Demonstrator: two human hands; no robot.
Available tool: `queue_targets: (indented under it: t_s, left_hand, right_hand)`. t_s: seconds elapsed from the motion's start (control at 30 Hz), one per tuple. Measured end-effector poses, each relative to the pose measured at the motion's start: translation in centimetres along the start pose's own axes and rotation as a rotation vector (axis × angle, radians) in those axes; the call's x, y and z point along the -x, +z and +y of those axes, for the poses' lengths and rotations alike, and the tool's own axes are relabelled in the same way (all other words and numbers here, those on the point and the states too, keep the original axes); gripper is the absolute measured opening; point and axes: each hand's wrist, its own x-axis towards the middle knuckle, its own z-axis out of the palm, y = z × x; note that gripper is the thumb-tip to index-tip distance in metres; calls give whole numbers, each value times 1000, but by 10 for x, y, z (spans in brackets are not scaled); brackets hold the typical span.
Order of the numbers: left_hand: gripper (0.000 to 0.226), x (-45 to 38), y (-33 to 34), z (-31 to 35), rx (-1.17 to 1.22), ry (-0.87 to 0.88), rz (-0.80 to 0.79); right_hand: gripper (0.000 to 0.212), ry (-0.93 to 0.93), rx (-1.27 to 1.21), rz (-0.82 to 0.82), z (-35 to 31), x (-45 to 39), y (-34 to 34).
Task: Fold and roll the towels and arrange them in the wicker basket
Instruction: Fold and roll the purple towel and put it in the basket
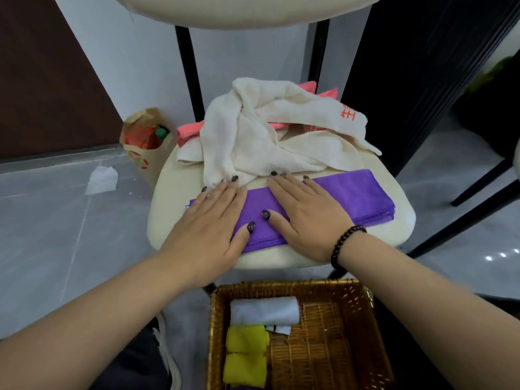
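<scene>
The wicker basket (pixel 298 288) holds a white roll (pixel 264 309) and yellow rolls (pixel 246 353); a purple one beneath is cut off. Left hand (pixel 213 218) and right hand (pixel 306 215) press flat, fingers straight, on the purple towel (pixel 351 192).

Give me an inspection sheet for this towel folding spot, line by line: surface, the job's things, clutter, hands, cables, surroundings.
Surface: cream chair seat, used as the worktop.
Job's things: purple towel folded into a long strip on the seat; wicker basket on the floor holds a white roll and two yellow rolls.
Clutter: cream towel heaped unfolded over a pink towel; paper bag and white tissue on the floor.
Hands: left hand and right hand press flat on the purple towel.
Cables: nothing seen.
Surroundings: grey tiled floor, black chair legs.
</scene>
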Motion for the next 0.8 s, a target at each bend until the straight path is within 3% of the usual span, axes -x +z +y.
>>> queue_targets:
  t_s: [0.13, 0.23, 0.33, 0.4, 0.5, 0.6, 0.67, 0.8]
  left_hand:
    - [83, 7, 5, -7, 40, -41, 28]
    - [88, 10, 4, -15, 110, -52, -35]
    - [88, 10, -4, -21, 223, -52, -81]
    - [85, 11, -12, -23, 347, -84, 2]
    - [58, 8, -21, -25, 374, -125, 127]
    - [32, 0, -30, -25, 388, -236, 89]
    - [21, -5, -37, -26, 428, -341, 5]
    - [15, -8, -48, -21, 431, -401, -69]
  right_hand:
    - [94, 104, -11, -127, 41, 10, -10]
    - [100, 146, -9, -136, 66, 17, -12]
    - [80, 226, -118, -61, 82, 23, -14]
    - [63, 320, -232, 59, 87, 27, -13]
    - [49, 485, -320, 182, 90, 30, -16]
    - [55, 674, -411, 109, 94, 29, -32]
    - [54, 796, -630, 51, 94, 28, -41]
    - [35, 833, -772, 80, 87, 29, -47]
